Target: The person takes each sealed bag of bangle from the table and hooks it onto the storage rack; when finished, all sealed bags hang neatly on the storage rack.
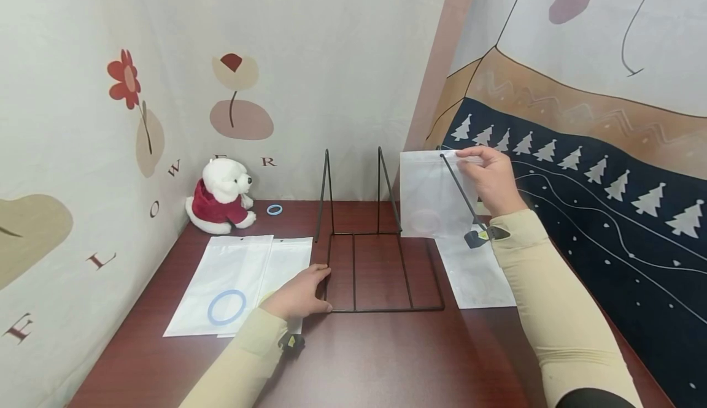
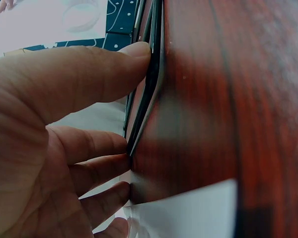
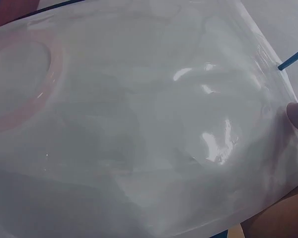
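A black wire rack (image 1: pixel 354 273) stands mid-table, its thin rods rising at the back. My left hand (image 1: pixel 298 292) is at its front left corner, thumb and fingertips touching the base wire (image 2: pixel 156 54) with a gap between them. At the rack's right, my right hand (image 1: pixel 488 175) pinches the upper right edge of a frosted zip bag (image 1: pixel 417 181). A slanted rod (image 1: pixel 461 188) pokes through near that bag's top edge; the right wrist view shows the rod (image 3: pixel 293 58) close to my fingertip. Inside the bag is a pink ring (image 3: pixel 52 74).
A second frosted bag (image 1: pixel 477 279) lies below, on the right. Left of the rack, two more bags (image 1: pixel 188 310) overlap, one with a blue ring (image 1: pixel 227 307). Behind them are a white plush bear (image 1: pixel 221 196) in red and a small blue ring (image 1: pixel 274 210). Printed cloth walls surround the table.
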`<move>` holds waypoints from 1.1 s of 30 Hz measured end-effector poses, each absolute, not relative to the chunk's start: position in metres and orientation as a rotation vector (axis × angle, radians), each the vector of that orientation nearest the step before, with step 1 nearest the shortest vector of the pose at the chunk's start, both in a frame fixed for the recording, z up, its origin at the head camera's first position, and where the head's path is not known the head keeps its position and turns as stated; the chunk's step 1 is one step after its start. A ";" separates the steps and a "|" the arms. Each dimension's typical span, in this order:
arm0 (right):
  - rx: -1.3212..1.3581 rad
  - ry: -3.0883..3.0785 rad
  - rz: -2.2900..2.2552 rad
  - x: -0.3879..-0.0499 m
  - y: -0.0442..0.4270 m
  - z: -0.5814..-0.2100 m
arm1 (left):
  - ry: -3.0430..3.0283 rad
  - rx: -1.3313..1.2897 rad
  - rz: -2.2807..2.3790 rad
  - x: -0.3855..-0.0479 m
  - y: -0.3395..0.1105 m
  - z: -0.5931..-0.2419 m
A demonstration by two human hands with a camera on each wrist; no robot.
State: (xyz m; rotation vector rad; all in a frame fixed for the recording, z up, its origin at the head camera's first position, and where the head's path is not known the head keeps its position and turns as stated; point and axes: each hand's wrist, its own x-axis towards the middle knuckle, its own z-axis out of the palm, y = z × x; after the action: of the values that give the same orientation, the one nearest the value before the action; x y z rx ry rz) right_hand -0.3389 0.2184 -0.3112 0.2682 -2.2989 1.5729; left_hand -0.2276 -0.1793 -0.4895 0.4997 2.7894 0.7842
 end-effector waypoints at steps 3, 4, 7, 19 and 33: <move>0.270 -2.311 1.592 -0.341 0.218 -0.310 | 2.793 0.501 0.779 -0.228 -0.179 -0.489; 0.265 -2.313 1.600 -0.341 0.218 -0.310 | 2.792 0.504 0.778 -0.228 -0.179 -0.489; 0.246 -2.319 1.618 -0.342 0.218 -0.309 | 2.791 0.508 0.776 -0.227 -0.179 -0.489; 0.310 -2.286 1.674 -0.343 0.222 -0.309 | 2.790 0.495 0.777 -0.226 -0.179 -0.489; 0.247 -2.350 1.622 -0.339 0.254 -0.325 | 2.789 0.511 0.781 -0.228 -0.181 -0.491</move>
State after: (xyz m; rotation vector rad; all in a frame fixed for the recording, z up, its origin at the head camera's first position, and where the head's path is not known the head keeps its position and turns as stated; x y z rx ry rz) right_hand -0.3392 0.2536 -0.3251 0.2473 -2.3501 1.6223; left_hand -0.2284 -0.1805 -0.4911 0.5110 2.7886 0.7808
